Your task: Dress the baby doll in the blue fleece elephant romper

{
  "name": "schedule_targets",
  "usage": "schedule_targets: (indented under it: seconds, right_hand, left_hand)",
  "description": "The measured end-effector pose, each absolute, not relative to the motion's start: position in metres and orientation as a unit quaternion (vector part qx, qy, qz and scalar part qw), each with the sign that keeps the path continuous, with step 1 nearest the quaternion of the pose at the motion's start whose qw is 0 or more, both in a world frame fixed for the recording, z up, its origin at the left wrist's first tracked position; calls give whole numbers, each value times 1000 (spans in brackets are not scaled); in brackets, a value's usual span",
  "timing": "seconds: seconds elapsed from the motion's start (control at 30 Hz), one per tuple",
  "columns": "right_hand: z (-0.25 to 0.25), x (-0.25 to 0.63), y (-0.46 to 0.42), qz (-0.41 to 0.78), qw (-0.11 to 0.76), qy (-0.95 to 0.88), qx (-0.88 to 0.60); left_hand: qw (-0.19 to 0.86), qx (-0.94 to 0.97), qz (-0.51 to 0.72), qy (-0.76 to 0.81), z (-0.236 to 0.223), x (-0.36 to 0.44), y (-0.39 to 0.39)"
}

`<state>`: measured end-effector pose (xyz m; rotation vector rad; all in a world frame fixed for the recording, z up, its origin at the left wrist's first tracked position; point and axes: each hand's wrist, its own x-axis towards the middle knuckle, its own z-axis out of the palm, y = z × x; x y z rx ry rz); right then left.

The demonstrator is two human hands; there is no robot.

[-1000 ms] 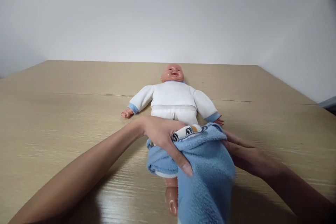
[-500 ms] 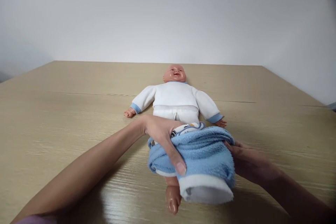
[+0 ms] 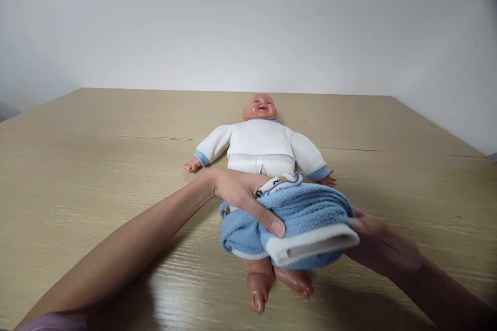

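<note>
A baby doll (image 3: 261, 139) lies on its back, head away from me, in a white top with blue cuffs. Blue pants (image 3: 306, 207) with white leg cuffs are bunched around its legs; one cuff (image 3: 314, 243) gapes toward the right. My left hand (image 3: 248, 199) grips the pants from the left, thumb across the front and fingers hidden behind the cloth. My right hand (image 3: 373, 238) holds the right side of the pants, its fingertips partly hidden by the fabric. Both doll feet (image 3: 258, 292) show below the pants.
The doll rests on a light wooden table (image 3: 97, 191) with a thin seam running across it. A plain pale wall (image 3: 248, 26) rises behind the table's far edge.
The right pant leg has been bunched upward and its cuff raised, uncovering the doll's second foot. My left thumb has shifted slightly up and right; my right hand moved a little right.
</note>
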<state>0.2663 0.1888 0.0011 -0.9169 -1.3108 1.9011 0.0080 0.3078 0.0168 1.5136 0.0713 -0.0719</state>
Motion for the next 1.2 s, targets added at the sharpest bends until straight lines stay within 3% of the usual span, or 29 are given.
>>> schedule_targets:
  seconds: [0.2, 0.33, 0.7, 0.87, 1.07, 1.2]
  right_hand:
    - [5, 258, 190, 768, 344, -457, -288]
    - [-7, 263, 189, 748, 289, -526, -284]
    - [-18, 254, 181, 588, 452, -481, -467]
    - [-6, 245, 179, 543, 451, -511, -490]
    - [13, 229, 146, 511, 370, -503, -590]
    - [23, 215, 126, 478, 408, -457, -630]
  left_hand:
    - [719, 690, 0, 80, 7, 4, 314]
    - [741, 666, -8, 84, 7, 6, 315]
    - [713, 697, 20, 71, 15, 5, 309]
    - [671, 730, 43, 125, 18, 4, 309]
    - [679, 724, 48, 113, 23, 7, 304]
    - [669, 735, 41, 108, 30, 14, 296]
